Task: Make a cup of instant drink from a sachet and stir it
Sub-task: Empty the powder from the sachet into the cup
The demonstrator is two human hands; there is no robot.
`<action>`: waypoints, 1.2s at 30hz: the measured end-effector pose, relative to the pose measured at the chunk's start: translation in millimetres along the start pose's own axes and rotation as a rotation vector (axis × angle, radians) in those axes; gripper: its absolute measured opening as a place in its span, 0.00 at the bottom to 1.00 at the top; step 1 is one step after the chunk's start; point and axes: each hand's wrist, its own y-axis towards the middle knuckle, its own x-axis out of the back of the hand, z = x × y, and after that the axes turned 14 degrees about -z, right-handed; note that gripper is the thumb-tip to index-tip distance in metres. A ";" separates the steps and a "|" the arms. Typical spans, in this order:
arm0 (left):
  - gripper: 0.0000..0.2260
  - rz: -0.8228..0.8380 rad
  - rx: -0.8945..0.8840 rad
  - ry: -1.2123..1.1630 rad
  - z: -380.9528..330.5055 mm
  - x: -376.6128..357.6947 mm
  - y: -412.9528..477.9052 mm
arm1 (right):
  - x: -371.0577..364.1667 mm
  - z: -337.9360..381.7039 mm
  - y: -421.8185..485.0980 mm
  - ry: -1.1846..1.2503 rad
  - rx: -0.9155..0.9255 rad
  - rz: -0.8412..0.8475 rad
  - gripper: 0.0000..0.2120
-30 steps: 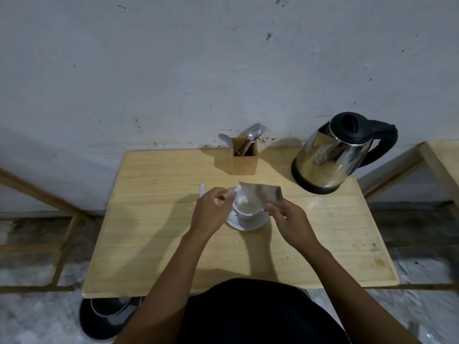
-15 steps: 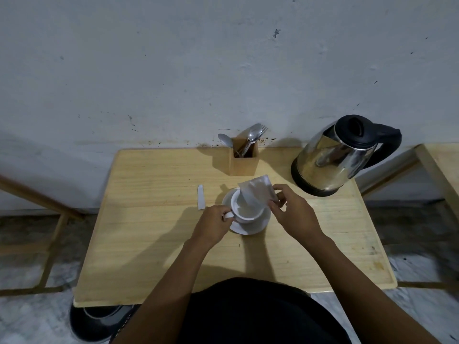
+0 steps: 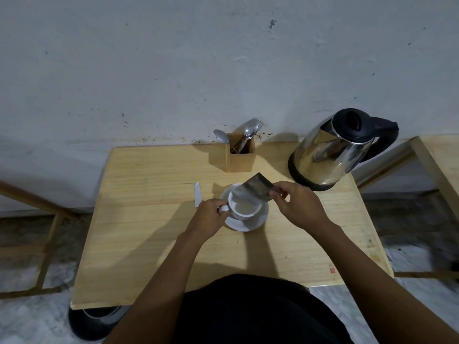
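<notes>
A white cup [image 3: 244, 209] stands on a white saucer [image 3: 255, 222] in the middle of the wooden table [image 3: 149, 239]. My left hand [image 3: 208, 217] grips the cup's handle. Pinched in my right hand [image 3: 298, 204] is a silvery sachet [image 3: 255, 188], tilted with its lower end over the cup's rim. Pale powder lies inside the cup. The sachet's torn-off white strip [image 3: 197, 197] rests on the table to the cup's left.
A steel electric kettle [image 3: 330, 152] with a black lid and handle stands at the back right. A wooden holder [image 3: 240, 157] with spoons and a fork is at the back centre, by the wall. Another wooden table edge [image 3: 437, 165] shows at far right.
My left hand has dropped from the cup's rim to its handle. The sachet has tipped over the cup and turned, its silvery side now facing up.
</notes>
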 end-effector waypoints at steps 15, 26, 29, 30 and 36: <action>0.09 -0.172 -0.166 0.093 -32.8 0.9 20.4 | -2.4 5.5 11.4 0.090 0.067 -0.019 0.06; 0.08 -0.218 -0.161 0.074 -25.9 0.1 15.7 | 6.4 19.5 14.7 0.061 -0.026 -0.076 0.03; 0.09 -0.218 -0.149 0.060 -25.8 -0.6 15.3 | 5.9 21.8 14.8 0.061 -0.045 -0.138 0.03; 0.08 -0.220 -0.148 0.057 -26.1 -0.8 15.3 | 5.7 22.2 15.3 0.062 -0.050 -0.139 0.03; 0.07 -0.221 -0.121 -0.013 -29.5 -1.7 13.6 | 0.7 19.7 14.1 0.199 -0.130 -0.110 0.02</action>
